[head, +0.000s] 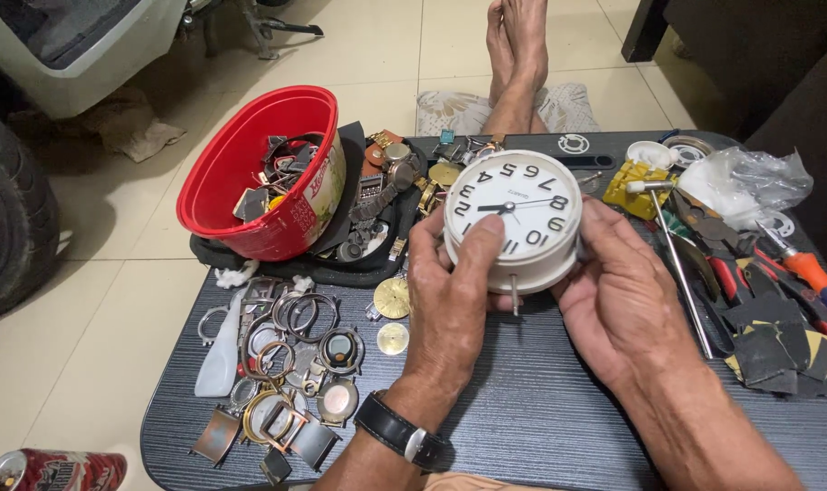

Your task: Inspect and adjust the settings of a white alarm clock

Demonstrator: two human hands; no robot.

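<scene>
Both our hands, left hand and right hand, fingers wrapped around the white alarm clock, just right of the red tub.

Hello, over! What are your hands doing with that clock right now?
Left hand and right hand both gripping white alarm clock, face upside down, above the dark table. Watch parts left, tools right. Nothing blocking.
</scene>
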